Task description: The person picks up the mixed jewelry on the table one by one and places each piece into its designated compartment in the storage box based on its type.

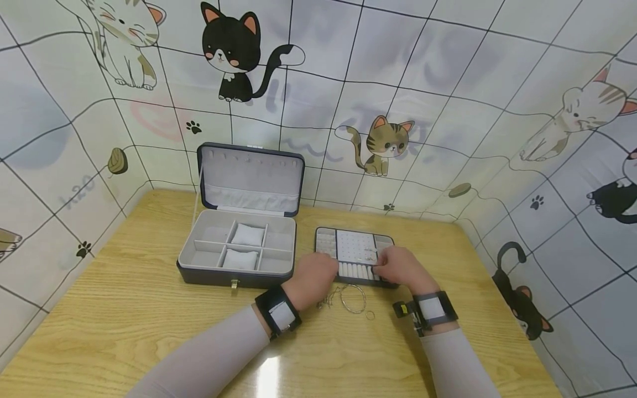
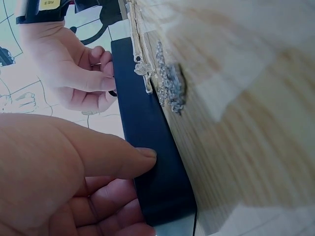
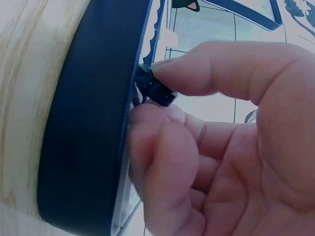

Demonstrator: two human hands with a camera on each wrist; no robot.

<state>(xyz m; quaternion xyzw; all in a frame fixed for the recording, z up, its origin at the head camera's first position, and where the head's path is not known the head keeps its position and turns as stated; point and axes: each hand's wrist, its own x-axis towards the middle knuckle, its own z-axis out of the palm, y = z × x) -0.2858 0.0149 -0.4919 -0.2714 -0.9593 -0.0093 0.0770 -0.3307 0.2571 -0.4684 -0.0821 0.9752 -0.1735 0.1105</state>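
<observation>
- A small dark, glittering piece (image 3: 156, 90) is pinched between the thumb and fingers of the right hand (image 1: 402, 269), at the inner edge of the jewelry tray (image 3: 91, 118), over its padded ring slots.
- The tray's left end is gripped by the left hand (image 1: 312, 278): the thumb is laid on the dark outer wall, and the other fingers are bent at the opposite side of it.
- The dark piece is shown clearly only in the right wrist view; in the head view it is mostly covered by the fingers.
- By the head view alone the dotted panel (image 1: 354, 246) and the tray's small side compartments are shown from above.
- In the left wrist view a silvery chain (image 2: 174, 91) is seen close up, lying beside the tray's wall.
- Just in front of the tray, a bangle (image 1: 365, 301) and a small ring (image 1: 370, 315) are laid on the desk (image 1: 124, 309).
- To the left, a jewelry box (image 1: 236, 279) is set with its lid (image 1: 249, 171) raised; two white cushions (image 1: 247, 235) are held in its middle compartments.
</observation>
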